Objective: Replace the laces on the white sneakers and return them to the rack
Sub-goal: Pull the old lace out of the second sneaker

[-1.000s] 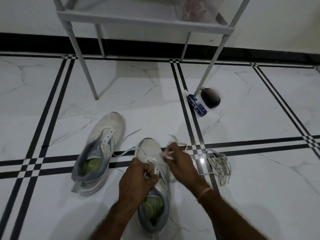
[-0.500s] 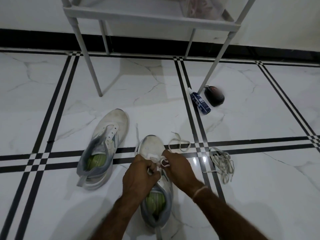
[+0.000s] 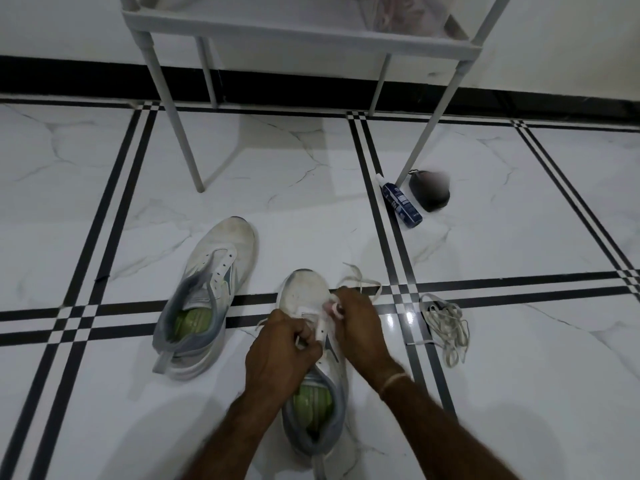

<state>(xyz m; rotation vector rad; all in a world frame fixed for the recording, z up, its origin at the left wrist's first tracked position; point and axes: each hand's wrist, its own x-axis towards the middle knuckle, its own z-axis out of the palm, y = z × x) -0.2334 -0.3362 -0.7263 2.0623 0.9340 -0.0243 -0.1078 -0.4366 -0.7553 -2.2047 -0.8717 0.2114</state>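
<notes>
Two white sneakers with green insoles lie on the marble floor. The left sneaker (image 3: 211, 289) has bare eyelets and no lace. Both hands work over the right sneaker (image 3: 304, 296). My left hand (image 3: 280, 348) pinches one end of a white lace at the eyelets. My right hand (image 3: 360, 320) pinches the other part of that white lace (image 3: 360, 282), which loops out past the toe. A second loose lace (image 3: 446, 323) lies bunched on the floor to the right.
The grey shoe rack (image 3: 301, 32) stands ahead against the wall, its legs on the floor. A blue spray bottle (image 3: 401, 202) and a dark rounded object (image 3: 429, 190) lie by its front right leg.
The right hand has come down from above the toe to the eyelets, and the lace loop has slackened onto the floor. The left hand stays at the eyelets.
</notes>
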